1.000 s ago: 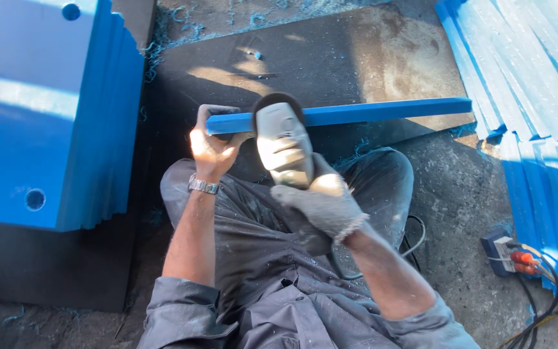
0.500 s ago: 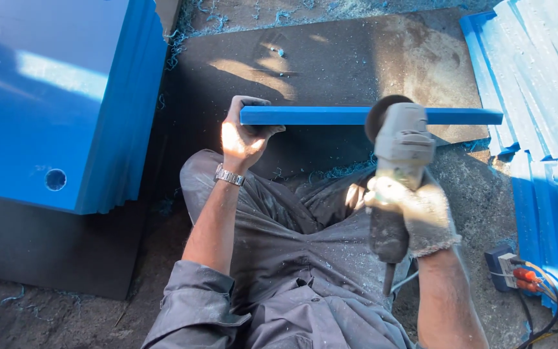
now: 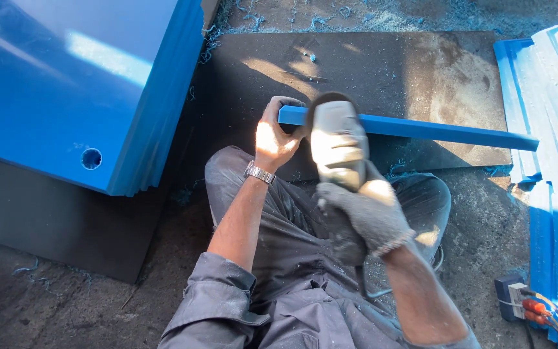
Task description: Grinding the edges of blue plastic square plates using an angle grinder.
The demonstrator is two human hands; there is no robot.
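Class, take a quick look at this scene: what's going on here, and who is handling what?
A seated person is working on a long blue strip laid across their lap over a dark mat. The bare left hand grips the strip's left end, while the gloved right hand holds a grey angle grinder with its disc at that end. Stacked blue panels lie to the left, more blue strips to the right.

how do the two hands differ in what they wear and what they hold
The left hand is bare, with a metal wristwatch; the right hand wears a grey glove. The left grips the end of the blue strip; the right holds the grey power grinder. Both are closed around what they hold.
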